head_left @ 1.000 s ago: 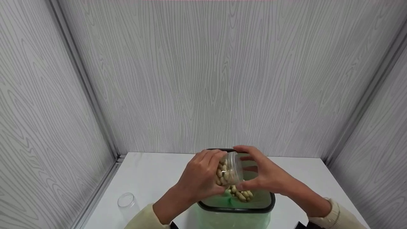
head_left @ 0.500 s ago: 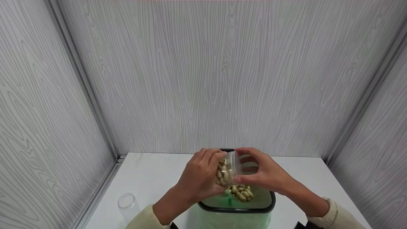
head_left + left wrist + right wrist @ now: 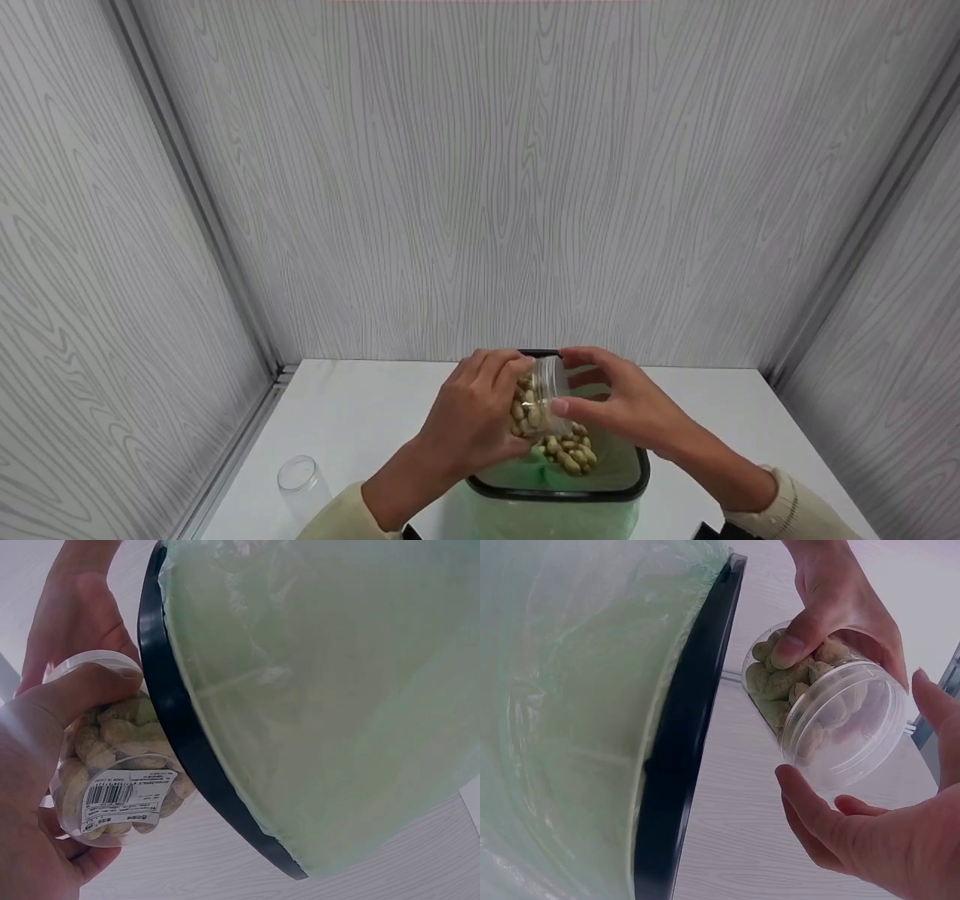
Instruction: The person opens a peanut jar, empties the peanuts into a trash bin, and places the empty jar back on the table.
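Observation:
In the head view my left hand (image 3: 476, 409) grips a clear plastic jar (image 3: 530, 409) of unshelled peanuts, tipped on its side over a bin. Its thumb presses the jar's side in the right wrist view, and a barcode label (image 3: 127, 799) shows in the left wrist view. The clear screw lid (image 3: 847, 727) faces my right hand (image 3: 630, 405), whose thumb and fingers spread around the lid's edge, fingertips right beside it. Below, loose peanuts (image 3: 574, 456) lie inside the bin (image 3: 559, 495), which has a black rim and a pale green bag liner (image 3: 570, 727).
Another clear container (image 3: 302, 480) stands at the left of the white table (image 3: 360, 405). Grey wood-patterned panels (image 3: 487, 187) enclose the table at the back and both sides.
My right thumb has slid up along the lid's edge, and the right fingers have shifted slightly. The left hand and the jar have stayed nearly still.

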Tool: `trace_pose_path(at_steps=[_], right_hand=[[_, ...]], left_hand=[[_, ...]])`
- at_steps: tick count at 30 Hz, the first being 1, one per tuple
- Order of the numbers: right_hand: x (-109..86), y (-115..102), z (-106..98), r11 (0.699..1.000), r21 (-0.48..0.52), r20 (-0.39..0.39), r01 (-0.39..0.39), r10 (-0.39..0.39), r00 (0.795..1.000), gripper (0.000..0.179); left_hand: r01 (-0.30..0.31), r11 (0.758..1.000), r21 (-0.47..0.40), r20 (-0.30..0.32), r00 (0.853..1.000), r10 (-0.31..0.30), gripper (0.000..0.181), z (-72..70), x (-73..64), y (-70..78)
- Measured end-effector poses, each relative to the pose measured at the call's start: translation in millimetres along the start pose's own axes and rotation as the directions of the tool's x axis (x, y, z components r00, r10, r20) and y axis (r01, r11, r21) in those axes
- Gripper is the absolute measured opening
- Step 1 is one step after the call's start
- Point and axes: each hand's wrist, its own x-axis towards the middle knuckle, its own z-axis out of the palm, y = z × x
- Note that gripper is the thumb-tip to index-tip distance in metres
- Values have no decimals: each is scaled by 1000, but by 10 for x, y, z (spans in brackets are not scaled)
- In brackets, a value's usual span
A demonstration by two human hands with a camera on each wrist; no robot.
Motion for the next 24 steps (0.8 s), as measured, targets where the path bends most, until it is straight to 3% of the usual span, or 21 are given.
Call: trace_pose_path(at_steps=[4, 7, 16, 24], right_hand=[[-5, -1, -22, 1000, -15, 2, -5, 5, 1000, 70], [-7, 26, -25, 999, 3, 10, 35, -35, 999, 70], [-10, 115, -19, 967, 65, -9, 248, -247, 969, 73], [-30, 128, -65, 955, 68, -33, 288, -287, 957, 74]], left_hand=[[2, 1000, -4, -5, 1000, -2, 82, 3, 11, 8], [-1, 1000, -11, -8, 1000, 1, 82, 9, 24, 11], [-4, 1000, 0, -27, 1000, 4, 83, 35, 2, 4], [11, 1000, -22, -4, 1000, -11, 87, 27, 2, -5]])
